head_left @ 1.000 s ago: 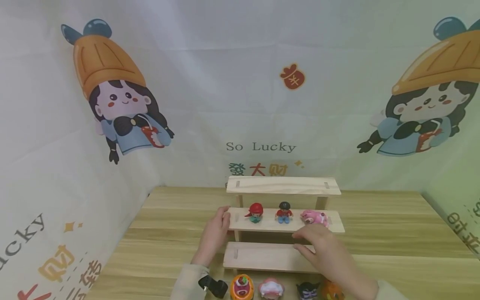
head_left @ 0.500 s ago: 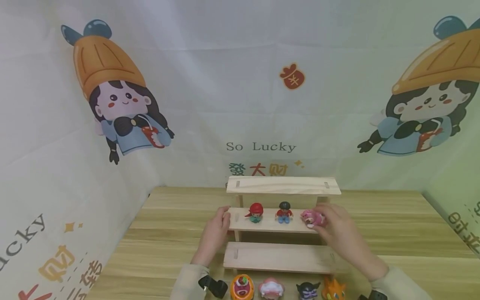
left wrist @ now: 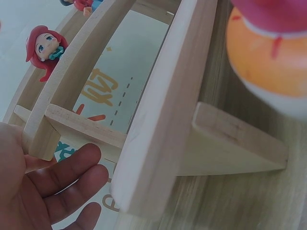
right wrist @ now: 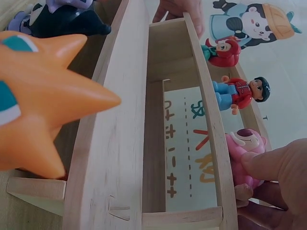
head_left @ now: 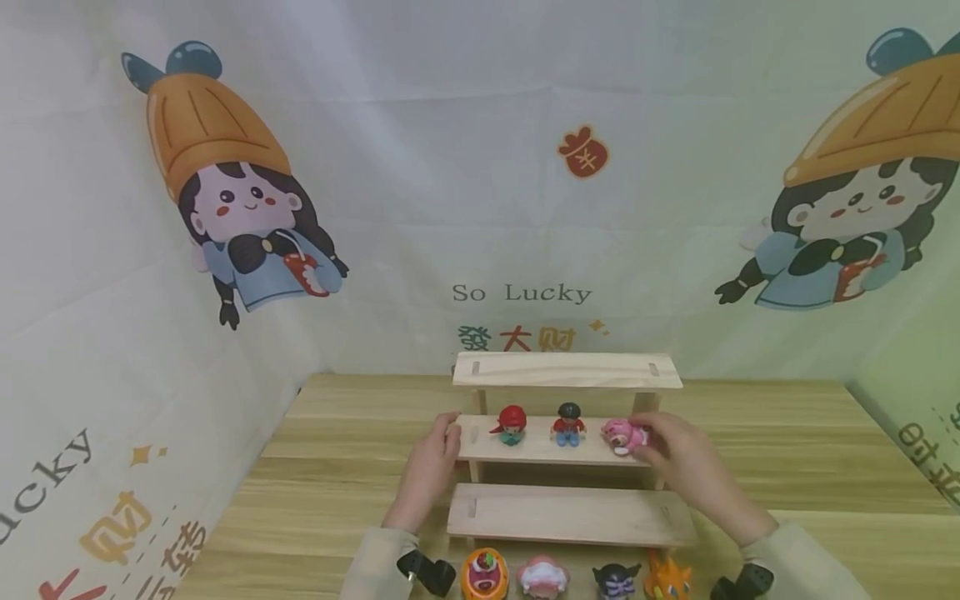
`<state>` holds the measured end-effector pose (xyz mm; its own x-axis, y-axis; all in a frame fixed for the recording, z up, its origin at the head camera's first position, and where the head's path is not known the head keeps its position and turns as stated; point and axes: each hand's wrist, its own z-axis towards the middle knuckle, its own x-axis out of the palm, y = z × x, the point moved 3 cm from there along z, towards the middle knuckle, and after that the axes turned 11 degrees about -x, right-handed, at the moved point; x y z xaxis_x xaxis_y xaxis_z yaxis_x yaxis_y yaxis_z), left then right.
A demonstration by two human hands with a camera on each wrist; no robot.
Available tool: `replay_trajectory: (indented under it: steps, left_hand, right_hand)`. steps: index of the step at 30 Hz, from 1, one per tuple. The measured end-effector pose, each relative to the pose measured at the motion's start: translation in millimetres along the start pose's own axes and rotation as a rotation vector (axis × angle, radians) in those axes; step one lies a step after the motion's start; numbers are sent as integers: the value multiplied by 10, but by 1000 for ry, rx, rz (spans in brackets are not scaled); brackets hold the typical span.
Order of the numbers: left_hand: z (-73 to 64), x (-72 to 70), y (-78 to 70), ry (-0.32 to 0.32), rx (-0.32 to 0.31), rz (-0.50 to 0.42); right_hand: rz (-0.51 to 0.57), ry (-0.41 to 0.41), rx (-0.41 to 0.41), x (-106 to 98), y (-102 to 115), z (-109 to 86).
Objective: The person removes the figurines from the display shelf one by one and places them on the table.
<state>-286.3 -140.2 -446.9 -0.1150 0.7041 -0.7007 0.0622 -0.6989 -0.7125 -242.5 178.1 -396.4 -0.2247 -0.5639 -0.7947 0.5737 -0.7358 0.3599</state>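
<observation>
My right hand [head_left: 686, 458] pinches a pink bear figurine [head_left: 622, 435] at the right end of the middle step of a wooden tiered stand [head_left: 570, 512]. The thumb lies on the bear's body in the right wrist view. My left hand [head_left: 431, 467] grips the left end of the same step; its other fingers [left wrist: 72, 170] extend loosely below. Left of the bear, a boy figurine [head_left: 568, 425] in a red top and black hair stands upright. Farther left is a red-haired mermaid figurine [head_left: 512, 425].
In front of the stand are an orange cake-topped toy [head_left: 484, 575], a pink-and-white toy [head_left: 543, 577], a black-and-purple figurine [head_left: 617, 581] and an orange spiky figurine [head_left: 667, 577]. A printed cloth [head_left: 420, 183] hangs behind the wood-patterned table [head_left: 787, 467].
My right hand has come up from in front of the bear to its right side and taken hold of it. The bear has turned slightly. My left hand has stayed put.
</observation>
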Motion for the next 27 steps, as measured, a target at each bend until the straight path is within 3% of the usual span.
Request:
replay_trajectory:
  steps: [6,14,27]
  left_hand:
    - [9,-5,2,-8,5,11]
    - [2,4,1,3,9,-9]
    - [16,18,9,1,-9,-8]
  right_hand:
    - [-1,-6,6,3,-25,-5]
    - [39,-83,-63,-11,-5,-71]
    - [-65,-204,-149,-111,188,-359]
